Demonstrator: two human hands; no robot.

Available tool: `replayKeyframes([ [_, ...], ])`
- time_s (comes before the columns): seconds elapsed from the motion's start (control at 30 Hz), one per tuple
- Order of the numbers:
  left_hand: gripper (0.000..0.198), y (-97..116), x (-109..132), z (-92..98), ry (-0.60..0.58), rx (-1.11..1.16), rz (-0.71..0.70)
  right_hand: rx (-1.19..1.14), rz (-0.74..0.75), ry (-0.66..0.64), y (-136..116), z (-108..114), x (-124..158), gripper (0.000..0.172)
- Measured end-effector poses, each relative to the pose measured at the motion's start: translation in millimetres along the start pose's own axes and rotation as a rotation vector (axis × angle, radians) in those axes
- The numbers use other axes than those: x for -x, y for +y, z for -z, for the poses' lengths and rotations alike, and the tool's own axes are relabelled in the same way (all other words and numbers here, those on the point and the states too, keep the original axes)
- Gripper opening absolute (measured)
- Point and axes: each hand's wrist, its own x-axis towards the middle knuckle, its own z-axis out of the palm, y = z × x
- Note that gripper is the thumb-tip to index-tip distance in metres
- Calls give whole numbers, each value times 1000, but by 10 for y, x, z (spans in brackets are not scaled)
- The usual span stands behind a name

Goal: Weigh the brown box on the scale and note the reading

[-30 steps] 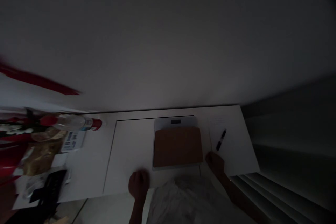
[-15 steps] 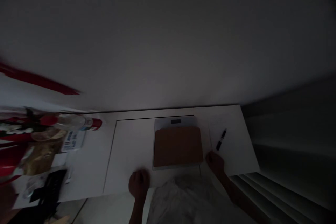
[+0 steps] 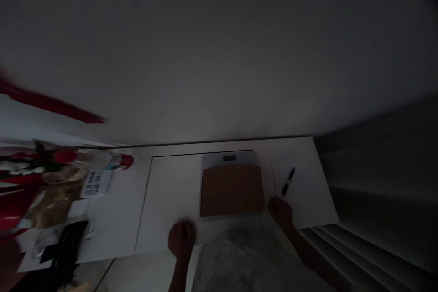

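The scene is dim. My left hand (image 3: 181,238) rests in a fist at the front edge of the white desk, with nothing visible in it. On the right, my right hand (image 3: 280,211) lies with curled fingers just beside the lower right corner of a brown flat cardboard-like sheet (image 3: 232,190); I see nothing held there. The sheet lies on a thin pale grey slab (image 3: 212,160), which has a small dark window at its top edge and looks like a scale. Above my right hand, a black pen (image 3: 288,181) lies aslant on a white paper (image 3: 301,196).
A clear bottle with red ends (image 3: 94,159), a printed box (image 3: 96,183), red items with flowers (image 3: 20,169) and a black object (image 3: 68,239) crowd the desk's left end. A wall (image 3: 219,54) rises behind the desk (image 3: 167,191). Part of another person (image 3: 8,260) shows at the lower left.
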Motion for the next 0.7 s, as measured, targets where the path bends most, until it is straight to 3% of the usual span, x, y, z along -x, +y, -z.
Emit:
replayKeyframes([
  [0.7, 28, -5, 10, -7, -7, 17, 25, 2, 17, 34, 19, -35, 4, 28],
])
